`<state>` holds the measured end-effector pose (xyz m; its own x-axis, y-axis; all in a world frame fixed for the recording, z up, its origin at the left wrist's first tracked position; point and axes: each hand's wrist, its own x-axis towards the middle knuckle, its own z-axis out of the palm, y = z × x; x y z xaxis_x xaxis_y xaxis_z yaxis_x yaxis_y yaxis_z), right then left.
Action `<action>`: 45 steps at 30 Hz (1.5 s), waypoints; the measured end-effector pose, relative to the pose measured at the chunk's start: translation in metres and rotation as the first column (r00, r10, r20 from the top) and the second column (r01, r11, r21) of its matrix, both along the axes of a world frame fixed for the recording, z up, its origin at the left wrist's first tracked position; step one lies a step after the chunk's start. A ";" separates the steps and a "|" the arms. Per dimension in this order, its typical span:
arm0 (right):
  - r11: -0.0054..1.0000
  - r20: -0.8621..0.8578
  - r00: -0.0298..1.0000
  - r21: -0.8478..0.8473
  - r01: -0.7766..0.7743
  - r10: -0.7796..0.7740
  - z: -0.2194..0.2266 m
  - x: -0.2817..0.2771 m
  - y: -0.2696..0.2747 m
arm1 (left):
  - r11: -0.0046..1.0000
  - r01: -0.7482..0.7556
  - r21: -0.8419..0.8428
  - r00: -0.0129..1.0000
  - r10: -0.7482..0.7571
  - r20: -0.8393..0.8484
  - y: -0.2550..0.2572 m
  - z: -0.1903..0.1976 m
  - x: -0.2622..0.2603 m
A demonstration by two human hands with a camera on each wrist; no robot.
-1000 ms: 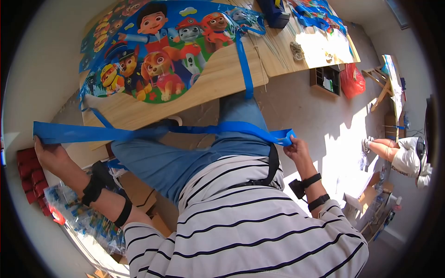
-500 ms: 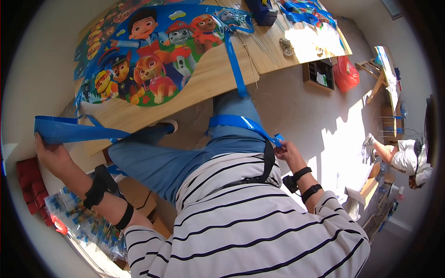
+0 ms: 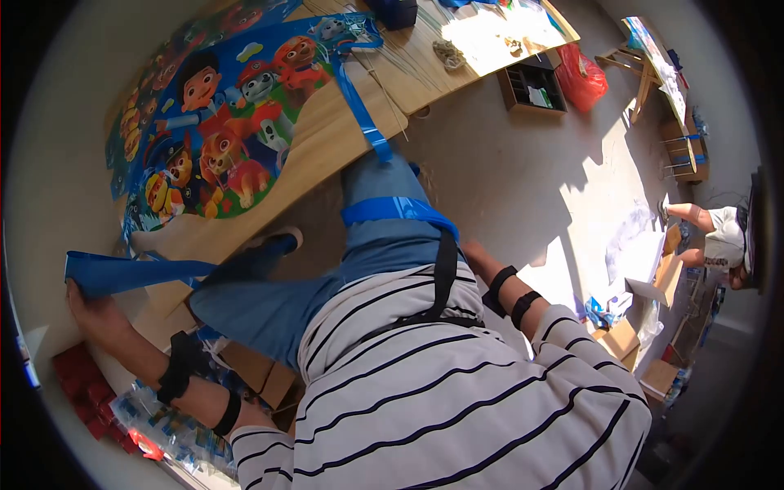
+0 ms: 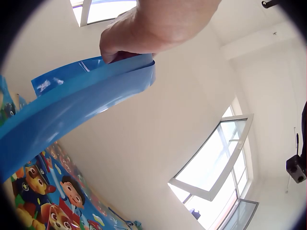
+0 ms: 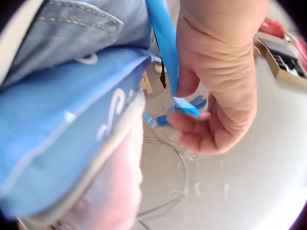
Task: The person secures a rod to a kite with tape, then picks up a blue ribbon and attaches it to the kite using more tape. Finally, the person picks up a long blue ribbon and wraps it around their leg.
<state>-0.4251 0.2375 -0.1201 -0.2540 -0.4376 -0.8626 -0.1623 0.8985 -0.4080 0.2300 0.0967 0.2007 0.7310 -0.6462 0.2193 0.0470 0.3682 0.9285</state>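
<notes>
My left hand is raised at the far left and pinches a wide, glossy blue plastic strip. The left wrist view shows this strip folded over at the fingers. From there it runs toward my legs and lies across one thigh as a blue band. In the head view my right hand is low beside that thigh, mostly hidden behind it. The right wrist view has the right hand with thumb and fingertips pinching a narrow blue strip that comes down past the jeans.
A cartoon-printed sheet covers much of the wooden table. Another blue strip hangs over the table's edge. On the floor are a divided box and a red bag. Another person is at the right.
My right hand has moved down and back beside the thigh, out of most of the head view. The left hand stays raised with its strip. The head view has turned to the right.
</notes>
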 end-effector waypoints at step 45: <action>0.947 -0.141 0.937 -0.026 0.319 -0.320 -0.304 -0.015 -0.232 | -0.723 0.542 0.428 -0.202 -0.607 -0.769 -0.124 -0.201 -0.377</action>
<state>-0.4404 0.0057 -0.4239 -0.4999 -0.3151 -0.8067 0.0770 0.9116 -0.4038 -0.1468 -0.0277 -0.0002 -0.6771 -0.0484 -0.7343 -0.5673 -0.6013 0.5627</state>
